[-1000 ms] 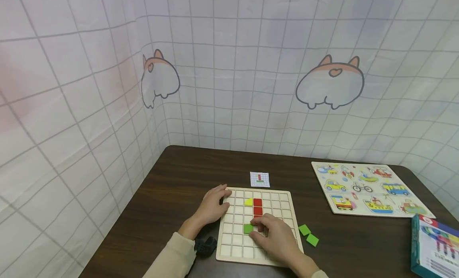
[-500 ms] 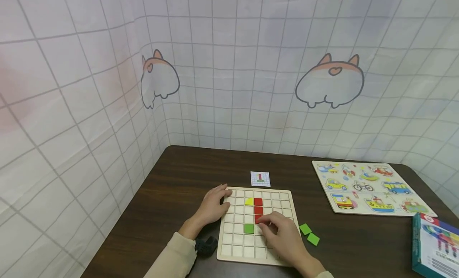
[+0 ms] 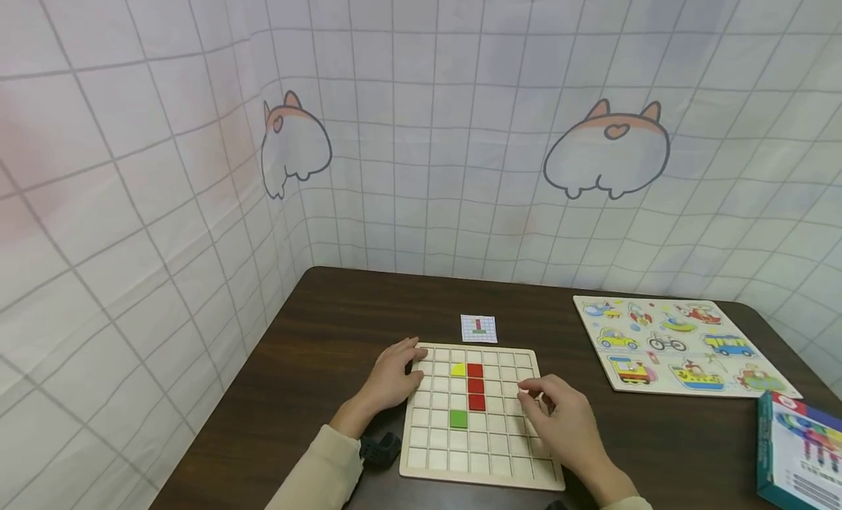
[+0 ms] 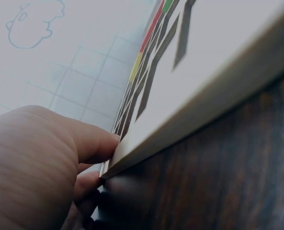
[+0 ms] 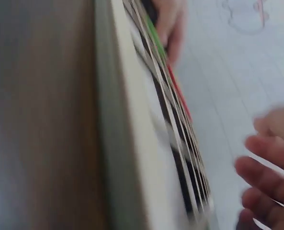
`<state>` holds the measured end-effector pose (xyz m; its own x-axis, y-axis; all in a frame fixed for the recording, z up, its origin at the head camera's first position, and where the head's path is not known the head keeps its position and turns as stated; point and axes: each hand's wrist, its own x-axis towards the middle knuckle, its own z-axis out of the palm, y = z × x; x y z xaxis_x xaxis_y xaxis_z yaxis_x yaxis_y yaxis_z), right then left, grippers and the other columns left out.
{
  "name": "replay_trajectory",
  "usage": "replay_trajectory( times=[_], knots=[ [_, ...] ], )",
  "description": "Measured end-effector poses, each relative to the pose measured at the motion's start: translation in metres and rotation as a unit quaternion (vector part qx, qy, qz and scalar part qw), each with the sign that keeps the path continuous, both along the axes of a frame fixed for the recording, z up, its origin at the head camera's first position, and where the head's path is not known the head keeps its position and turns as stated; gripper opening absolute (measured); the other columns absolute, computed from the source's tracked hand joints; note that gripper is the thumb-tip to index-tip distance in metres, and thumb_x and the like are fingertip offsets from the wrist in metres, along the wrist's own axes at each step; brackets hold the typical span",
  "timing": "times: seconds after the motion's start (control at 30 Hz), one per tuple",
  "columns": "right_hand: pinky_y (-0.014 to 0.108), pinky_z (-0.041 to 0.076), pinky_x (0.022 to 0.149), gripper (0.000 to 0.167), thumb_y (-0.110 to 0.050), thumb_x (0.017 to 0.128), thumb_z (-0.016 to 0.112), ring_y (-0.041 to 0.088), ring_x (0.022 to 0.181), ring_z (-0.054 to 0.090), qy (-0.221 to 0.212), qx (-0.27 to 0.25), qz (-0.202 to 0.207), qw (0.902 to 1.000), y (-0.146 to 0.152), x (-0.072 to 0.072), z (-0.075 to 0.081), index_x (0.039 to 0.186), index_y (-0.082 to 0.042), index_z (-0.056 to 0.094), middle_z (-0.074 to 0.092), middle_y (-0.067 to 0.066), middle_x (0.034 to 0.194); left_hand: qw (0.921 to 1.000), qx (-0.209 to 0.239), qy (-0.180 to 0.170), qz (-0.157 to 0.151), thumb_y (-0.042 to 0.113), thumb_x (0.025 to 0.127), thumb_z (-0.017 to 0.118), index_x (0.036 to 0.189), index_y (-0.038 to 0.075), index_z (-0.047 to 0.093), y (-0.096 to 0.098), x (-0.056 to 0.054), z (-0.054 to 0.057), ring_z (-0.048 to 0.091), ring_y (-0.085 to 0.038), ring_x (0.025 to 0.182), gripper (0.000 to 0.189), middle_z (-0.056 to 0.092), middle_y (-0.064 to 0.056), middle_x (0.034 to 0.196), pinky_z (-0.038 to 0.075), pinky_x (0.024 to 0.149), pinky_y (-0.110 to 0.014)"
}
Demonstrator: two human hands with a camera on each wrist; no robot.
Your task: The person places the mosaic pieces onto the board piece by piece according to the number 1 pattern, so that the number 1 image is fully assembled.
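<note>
A pale wooden grid board point(image 3: 421, 440) lies on the dark table. In its cells sit a yellow rounded piece point(image 3: 457, 370), a column of three red square tiles point(image 3: 476, 386) and one green square tile point(image 3: 458, 419). My left hand point(image 3: 389, 378) rests on the board's upper left edge; the left wrist view shows a fingertip point(image 4: 110, 143) touching the rim. Over the right edge hovers my right hand point(image 3: 567, 422), thumb and forefinger bent toward each other, with nothing visible between them. Its other fingers point(image 5: 261, 175) look loosely curled in the blurred right wrist view.
Behind the board lies a small printed card point(image 3: 479, 329) with a coloured grid pattern. A vehicle picture puzzle point(image 3: 684, 345) is at the back right, near a colourful box point(image 3: 802, 451). Grid-patterned cloth point(image 3: 421, 130) hangs beyond the table.
My right hand has moved right, from beside the green tile to the board's right edge, uncovering the lowest red tile. It now hides the two loose green tiles. My left hand stays put.
</note>
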<state>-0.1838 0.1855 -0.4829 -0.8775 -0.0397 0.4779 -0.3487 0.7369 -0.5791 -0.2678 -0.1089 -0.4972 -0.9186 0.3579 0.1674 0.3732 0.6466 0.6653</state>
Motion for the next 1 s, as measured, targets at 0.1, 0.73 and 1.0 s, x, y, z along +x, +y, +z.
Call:
replay_trajectory(
  times=[0.1, 0.73, 1.0],
  knots=[
    [0.022, 0.042, 0.057, 0.011, -0.019, 0.087, 0.074, 0.006, 0.066, 0.049, -0.044, 0.011, -0.01, 0.9989, 0.02, 0.0, 0.001, 0.098, -0.017, 0.075, 0.059, -0.014, 0.082, 1.0, 0.0, -0.001, -0.001, 0.011, 0.095, 0.058, 0.132, 0.002, 0.06, 0.001, 0.0, -0.001, 0.031, -0.035, 0.142, 0.038, 0.04, -0.018, 0.151, 0.02, 0.116, -0.057],
    [0.029, 0.042, 0.064, 0.029, -0.046, 0.079, 0.078, 0.012, 0.075, 0.048, -0.204, 0.099, -0.014, 0.9739, 0.075, 0.006, 0.006, 0.089, -0.02, 0.068, 0.058, -0.005, 0.091, 1.0, -0.002, 0.004, 0.0, 0.012, 0.095, 0.058, 0.131, 0.002, 0.06, 0.001, -0.001, -0.002, 0.032, -0.035, 0.142, 0.038, 0.041, -0.018, 0.15, 0.02, 0.117, -0.055],
    [0.039, 0.05, 0.074, 0.033, -0.043, 0.075, 0.08, 0.014, 0.083, 0.054, -0.193, 0.137, 0.0, 0.9716, 0.068, 0.008, 0.007, 0.091, -0.02, 0.063, 0.056, -0.003, 0.096, 1.0, -0.006, 0.004, 0.0, 0.012, 0.094, 0.059, 0.131, 0.002, 0.061, 0.0, -0.002, -0.003, 0.032, -0.034, 0.142, 0.038, 0.042, -0.017, 0.15, 0.02, 0.117, -0.055]
  ],
)
